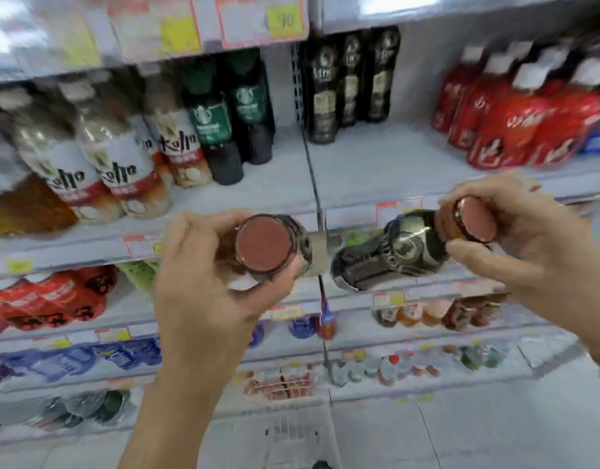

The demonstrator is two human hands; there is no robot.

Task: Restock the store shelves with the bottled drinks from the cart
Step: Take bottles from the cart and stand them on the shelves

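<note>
Left hand [207, 282]: fingers curled around the neck of a dark bottle [268, 247], thumb on the near side, full wrap grip. The bottle points at the camera, so mostly its flat, round, matte copper-brown cap shows, with a bit of glossy dark shoulder behind.

Right hand [525, 238]: fingertips [468, 253] pinch the cap end of a second dark bottle [390, 255], thumb below, the other fingers arched over the top. This one is tilted, base down-left, cap up-right. Shiny black shrink-wrap label with a pale round emblem, ribbed lower body, same copper cap.

Both bottles are held in the air in front of the shelf edge [352, 214], near each other but apart.

Behind them, the middle shelf has a bare patch of pale flat board. Matching black bottles [351, 86] stand at its back, red-labelled bottles [515, 113] to the right, green-labelled ones [224, 113] and white-labelled ones [99, 157] to the left. The picture is blurred and the price tags are unreadable. A wire cart [285, 431] stands below.
</note>
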